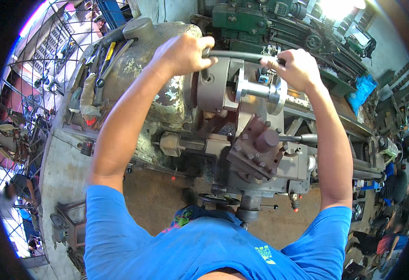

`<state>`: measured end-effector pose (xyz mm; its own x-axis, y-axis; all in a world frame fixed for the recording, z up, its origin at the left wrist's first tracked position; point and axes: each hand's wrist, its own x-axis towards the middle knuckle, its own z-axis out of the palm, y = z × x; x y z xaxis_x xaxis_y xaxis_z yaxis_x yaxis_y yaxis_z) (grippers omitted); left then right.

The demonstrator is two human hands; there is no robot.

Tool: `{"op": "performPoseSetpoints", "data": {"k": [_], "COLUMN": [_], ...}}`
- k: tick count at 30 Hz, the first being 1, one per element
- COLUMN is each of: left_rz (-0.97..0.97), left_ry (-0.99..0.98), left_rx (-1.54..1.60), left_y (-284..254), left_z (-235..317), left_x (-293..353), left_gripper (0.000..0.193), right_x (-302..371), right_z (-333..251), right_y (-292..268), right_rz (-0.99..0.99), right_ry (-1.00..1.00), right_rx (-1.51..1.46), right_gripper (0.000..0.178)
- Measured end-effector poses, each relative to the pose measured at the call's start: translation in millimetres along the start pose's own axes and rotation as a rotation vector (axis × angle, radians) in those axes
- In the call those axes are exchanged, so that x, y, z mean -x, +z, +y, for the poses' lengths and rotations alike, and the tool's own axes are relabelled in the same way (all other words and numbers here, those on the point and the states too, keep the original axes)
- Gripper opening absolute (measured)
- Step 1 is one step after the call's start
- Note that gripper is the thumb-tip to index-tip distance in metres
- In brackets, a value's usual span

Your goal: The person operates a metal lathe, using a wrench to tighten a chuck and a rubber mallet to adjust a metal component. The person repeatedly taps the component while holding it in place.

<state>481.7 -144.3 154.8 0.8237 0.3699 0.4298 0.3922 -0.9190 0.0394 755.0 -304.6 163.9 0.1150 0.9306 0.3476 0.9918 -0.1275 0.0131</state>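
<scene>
Green machinery (239,21) is ranged beyond the chuck (212,91), a blue bag (363,91) is slumped well off to its right, and brown floor (284,219) is seen on its near side. Right up against the chuck's left, the worn headstock (167,100) is topped with loose hand tools (106,60). All eyes are drawn to the chuck itself: a key (205,74) is stood at its upper face, apparently seated in a socket, and a long bar (242,55) is run from the key's head out to the right. Trouble could be brought on by a shallow seat: were the key to jump out under a hard pull, knuckles might be thrown onto the shiny flanged part (258,89), which is held just right of the chuck. A key left in place at start-up could be flung, too. As for the hands, the left (186,53) is curled nearly closed about the key's head, thumb and fingers wrapped to either side. Up and right of the chuck, the bar's far end is grasped by the right (300,70), fingers folded over, thumb laid along the bar. Nearer than the chuck, the tool post (256,149) is left untouched.
</scene>
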Motion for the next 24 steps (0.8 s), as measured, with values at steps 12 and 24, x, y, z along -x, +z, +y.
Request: {"op": "performPoseSetpoints", "data": {"k": [12, 24], "left_rz": [-0.057, -0.051], "left_ry": [0.076, -0.047], "left_rx": [-0.001, 0.025], "left_y": [11, 20], "left_z": [-30, -29], "left_x": [-74, -52], "left_gripper": [0.046, 0.036], "right_x": [-22, -44], "right_z": [18, 23], "right_y": [-9, 11], "right_rz": [0.002, -0.019], "right_ry": [0.188, 0.096], "right_rx": [0.083, 0.066], "right_gripper": [0.084, 0.077]}}
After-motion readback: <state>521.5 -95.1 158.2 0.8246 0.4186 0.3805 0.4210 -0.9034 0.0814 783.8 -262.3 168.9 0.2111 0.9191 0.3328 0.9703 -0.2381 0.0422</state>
